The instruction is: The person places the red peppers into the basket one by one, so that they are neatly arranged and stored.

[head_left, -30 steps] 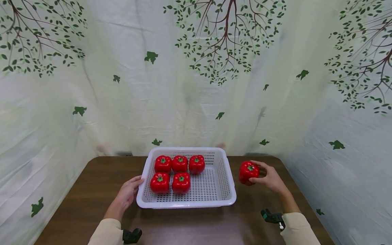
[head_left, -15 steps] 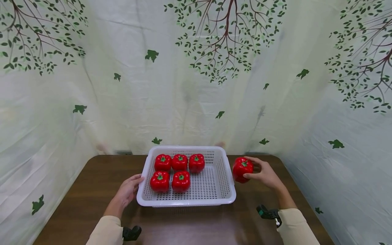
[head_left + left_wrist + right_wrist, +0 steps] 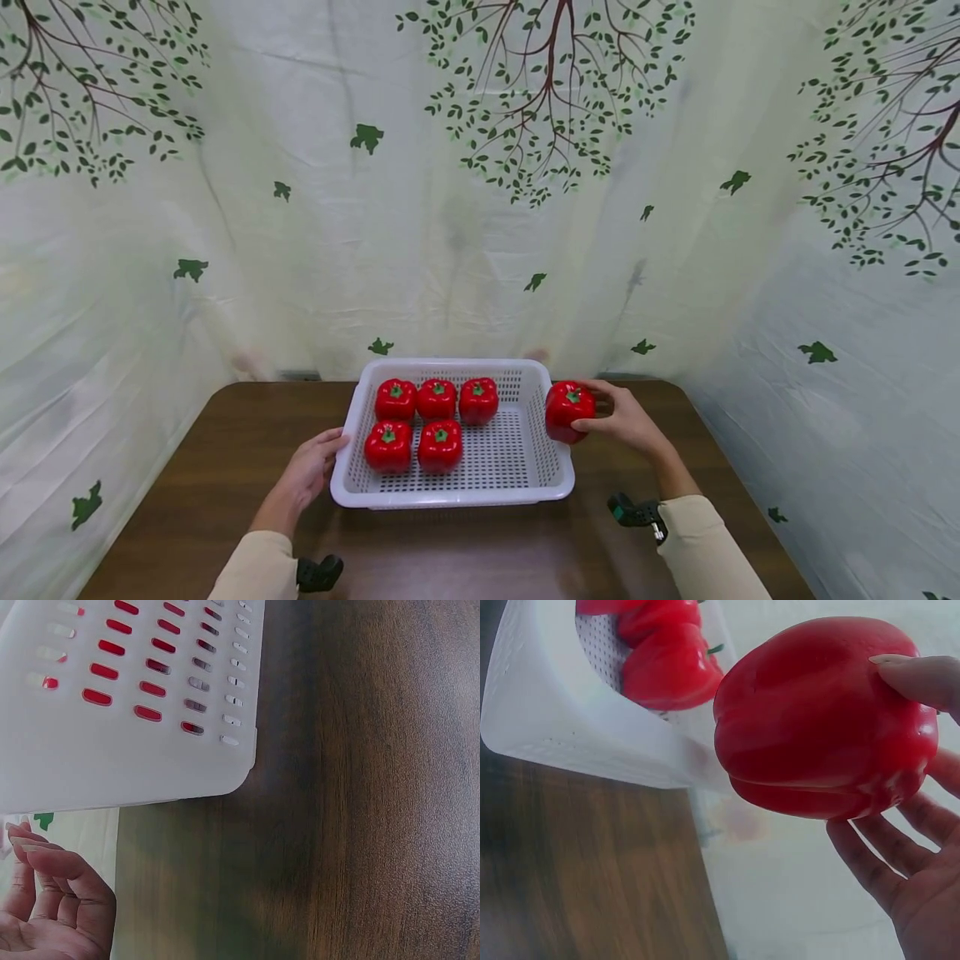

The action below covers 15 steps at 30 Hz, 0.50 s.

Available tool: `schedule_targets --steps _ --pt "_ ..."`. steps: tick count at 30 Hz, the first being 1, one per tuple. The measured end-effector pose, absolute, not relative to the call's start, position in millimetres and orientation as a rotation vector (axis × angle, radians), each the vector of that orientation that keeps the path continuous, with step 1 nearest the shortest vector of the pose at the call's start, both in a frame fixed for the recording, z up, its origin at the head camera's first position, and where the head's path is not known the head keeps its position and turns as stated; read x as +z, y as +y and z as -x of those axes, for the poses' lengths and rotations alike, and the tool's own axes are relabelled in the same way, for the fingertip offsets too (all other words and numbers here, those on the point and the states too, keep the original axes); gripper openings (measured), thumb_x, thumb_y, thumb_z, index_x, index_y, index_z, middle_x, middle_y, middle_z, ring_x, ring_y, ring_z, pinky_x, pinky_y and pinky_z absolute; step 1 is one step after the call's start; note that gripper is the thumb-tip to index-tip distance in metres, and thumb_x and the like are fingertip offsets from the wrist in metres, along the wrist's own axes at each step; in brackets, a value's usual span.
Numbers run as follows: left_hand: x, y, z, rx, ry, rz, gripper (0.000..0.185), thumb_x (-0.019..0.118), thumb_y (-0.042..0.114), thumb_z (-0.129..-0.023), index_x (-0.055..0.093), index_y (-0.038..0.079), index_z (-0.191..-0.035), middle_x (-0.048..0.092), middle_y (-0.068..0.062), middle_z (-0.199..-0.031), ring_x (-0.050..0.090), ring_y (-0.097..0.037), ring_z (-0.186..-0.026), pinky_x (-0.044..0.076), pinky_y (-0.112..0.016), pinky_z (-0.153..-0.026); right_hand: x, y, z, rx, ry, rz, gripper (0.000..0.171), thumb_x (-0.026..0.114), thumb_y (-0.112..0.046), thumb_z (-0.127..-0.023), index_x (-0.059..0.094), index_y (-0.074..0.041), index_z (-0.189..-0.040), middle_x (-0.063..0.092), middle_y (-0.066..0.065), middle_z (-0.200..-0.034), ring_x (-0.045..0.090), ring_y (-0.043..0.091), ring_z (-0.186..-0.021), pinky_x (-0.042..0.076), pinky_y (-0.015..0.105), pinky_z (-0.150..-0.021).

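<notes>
A red bell pepper with a green stem is held in my right hand, thumb on one side and fingers on the other. It overlaps the right rim of the white plastic basket in the head view. Close up in the right wrist view, the held bell pepper shows its glossy side, with the basket wall beyond. My left hand holds the basket's left rim. In the left wrist view, the left hand's bent fingers reach to the rim. Several red bell peppers sit inside the basket in two rows.
The basket stands on a dark brown wooden table. A pale curtain printed with leaves and branches hangs behind and at the sides. Dark wrist devices are strapped by both sleeves. The basket's right part shows bare mesh floor.
My right hand has carried the bell pepper leftward, from beside the basket to its right rim. The left hand stays at the left rim, and the peppers inside keep their places.
</notes>
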<state>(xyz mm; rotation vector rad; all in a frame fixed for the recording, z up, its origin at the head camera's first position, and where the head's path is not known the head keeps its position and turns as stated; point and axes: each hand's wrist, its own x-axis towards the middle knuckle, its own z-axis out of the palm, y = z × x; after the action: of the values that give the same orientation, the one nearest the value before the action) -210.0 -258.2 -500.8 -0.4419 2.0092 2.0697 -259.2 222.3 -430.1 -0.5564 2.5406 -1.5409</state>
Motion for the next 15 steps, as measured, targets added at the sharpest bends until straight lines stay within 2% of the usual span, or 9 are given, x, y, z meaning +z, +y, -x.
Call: schedule_targets --steps 7,15 --pt "-498 -259 208 2.075 2.001 0.434 0.059 0.052 0.034 -0.099 0.033 0.0 -0.144 0.049 -0.02 -0.135 0.053 -0.032 -0.118 0.042 -0.056 -0.099 -434 204 268 -1.516 2.524 0.568 0.07 0.081 -0.018 -0.078 0.048 -0.006 -0.139 0.055 0.019 -0.128 0.054 0.037 -0.111 0.057 0.041 -0.077" --pt "-502 -259 211 2.078 2.013 0.426 0.057 0.053 0.033 -0.099 0.037 0.0 -0.142 0.056 -0.014 -0.127 0.059 -0.027 -0.11 0.048 -0.054 -0.094 -434 186 271 -1.465 2.519 0.593 0.071 0.079 -0.013 -0.079 0.045 0.001 -0.139 0.055 0.023 -0.129 0.055 0.038 -0.111 0.057 0.042 -0.079"
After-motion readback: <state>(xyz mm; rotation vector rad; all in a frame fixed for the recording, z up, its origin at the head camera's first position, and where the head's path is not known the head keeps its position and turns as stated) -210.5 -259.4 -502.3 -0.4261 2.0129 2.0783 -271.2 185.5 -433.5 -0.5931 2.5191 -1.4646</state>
